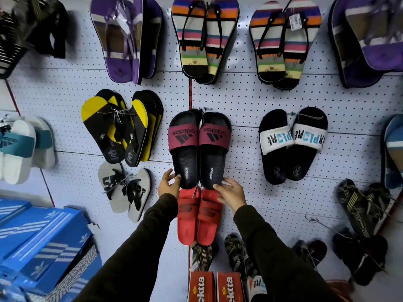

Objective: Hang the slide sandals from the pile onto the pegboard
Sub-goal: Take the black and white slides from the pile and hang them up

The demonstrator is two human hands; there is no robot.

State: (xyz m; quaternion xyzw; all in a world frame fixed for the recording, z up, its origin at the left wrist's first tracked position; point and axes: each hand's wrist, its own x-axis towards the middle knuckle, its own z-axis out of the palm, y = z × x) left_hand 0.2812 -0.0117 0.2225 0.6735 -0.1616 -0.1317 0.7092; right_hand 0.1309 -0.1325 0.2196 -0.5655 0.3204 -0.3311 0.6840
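Note:
A pair of black slide sandals with maroon straps (199, 149) hangs toe-up at the middle of the white pegboard (250, 101). My left hand (169, 184) grips the heel of the left sandal, thumb on the sole. My right hand (231, 192) rests its fingertips on the heel of the right sandal. Both sleeves are dark. Just below the hands hangs a red pair of slides (198, 216), partly covered by my wrists.
Around them hang black slides with white straps (292, 144), yellow-black flip-flops (122, 127), grey flip-flops (124, 190), striped sandals (205, 38) and purple ones (126, 38). Blue shoeboxes (43, 247) are stacked lower left. Orange boxes (214, 286) stand below.

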